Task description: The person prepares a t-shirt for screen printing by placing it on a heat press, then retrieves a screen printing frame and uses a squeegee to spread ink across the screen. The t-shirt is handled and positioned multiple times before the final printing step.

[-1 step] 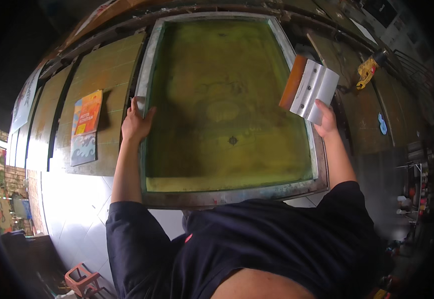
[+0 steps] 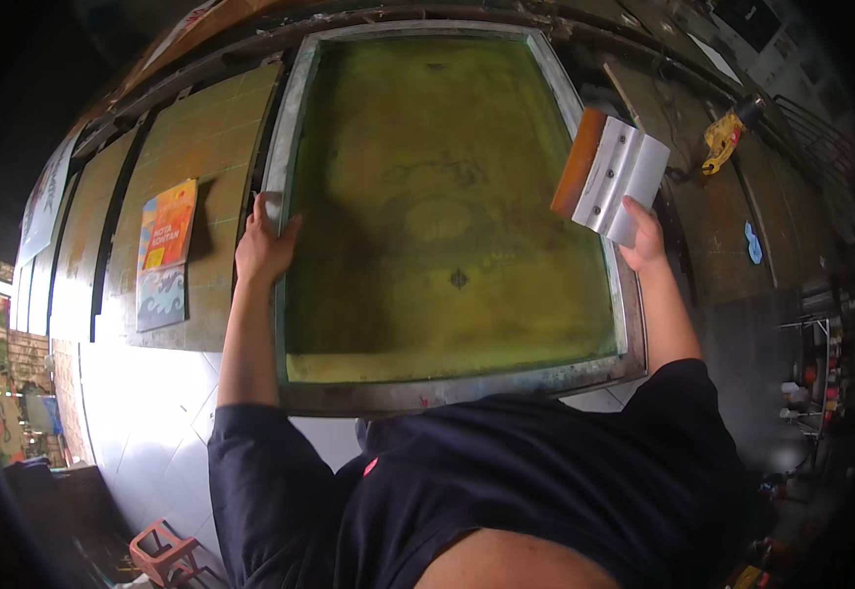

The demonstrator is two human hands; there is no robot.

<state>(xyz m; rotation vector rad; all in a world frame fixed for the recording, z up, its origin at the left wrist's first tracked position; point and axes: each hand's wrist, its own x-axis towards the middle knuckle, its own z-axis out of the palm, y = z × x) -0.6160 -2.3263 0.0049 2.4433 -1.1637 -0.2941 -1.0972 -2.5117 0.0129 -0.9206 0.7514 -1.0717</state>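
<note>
A large screen frame [image 2: 295,147] with a metal rim and yellow-green mesh [image 2: 437,196] lies flat on a long table in front of me. My left hand [image 2: 265,245] rests flat on the frame's left rim, fingers spread. My right hand [image 2: 643,240] grips a squeegee [image 2: 612,177] by its lower corner. The squeegee has a white handle and an orange-brown blade, and it is raised over the frame's right rim, with the blade toward the mesh. A small dark mark [image 2: 459,279] shows on the mesh near its centre.
An orange and blue printed sheet [image 2: 164,257] lies on the green-lined table panel [image 2: 211,128] left of the frame. A yellow tool [image 2: 723,139] sits on the brown surface at the right. A red stool [image 2: 162,555] stands on the floor at lower left.
</note>
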